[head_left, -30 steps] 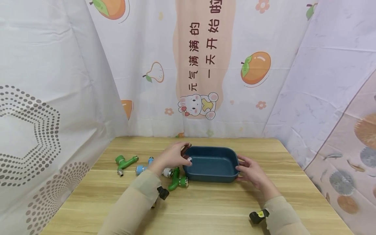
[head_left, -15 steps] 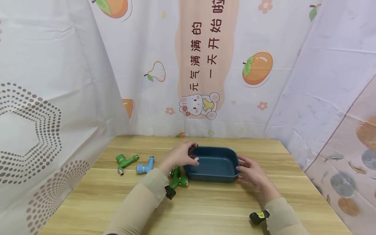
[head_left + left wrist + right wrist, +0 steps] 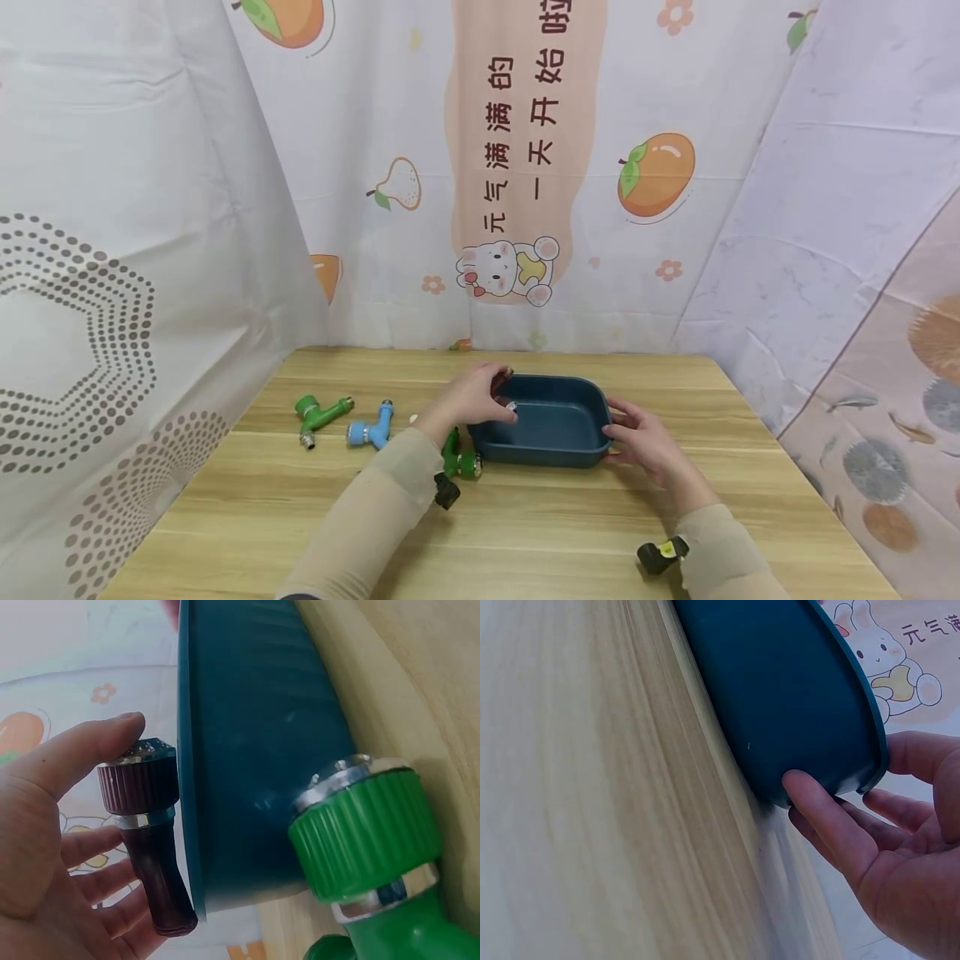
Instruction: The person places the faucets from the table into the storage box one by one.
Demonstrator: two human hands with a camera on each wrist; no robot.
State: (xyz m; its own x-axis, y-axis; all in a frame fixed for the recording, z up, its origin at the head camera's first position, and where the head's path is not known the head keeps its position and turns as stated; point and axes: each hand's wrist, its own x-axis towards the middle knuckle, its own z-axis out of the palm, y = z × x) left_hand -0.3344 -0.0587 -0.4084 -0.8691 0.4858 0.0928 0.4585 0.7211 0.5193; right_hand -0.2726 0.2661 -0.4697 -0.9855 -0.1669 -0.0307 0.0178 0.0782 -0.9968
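Note:
My left hand [image 3: 467, 398] is over the left end of a dark blue oblong basin [image 3: 543, 456]. It holds a dark red tap [image 3: 139, 787] with a ribbed knob, the thumb on the knob's metal end and the fingers behind the body. In the left wrist view the tap overlaps the basin's rim. My right hand [image 3: 643, 437] grips the basin's right end, with the thumb at the rim and fingers against the outer wall [image 3: 780, 712]. A green tap [image 3: 467, 464] lies by the basin's left front corner, partly behind my left wrist.
Left of the basin, a blue tap [image 3: 372, 427] and another green tap [image 3: 318, 418] lie on the wooden table [image 3: 525, 533]. A small white piece [image 3: 413, 418] shows beside my left forearm. A printed curtain [image 3: 390, 250] hangs behind the table.
My left hand has moved right with the dark red tap, from the basin's left rim to further over its inside. The right hand and basin have stayed in place.

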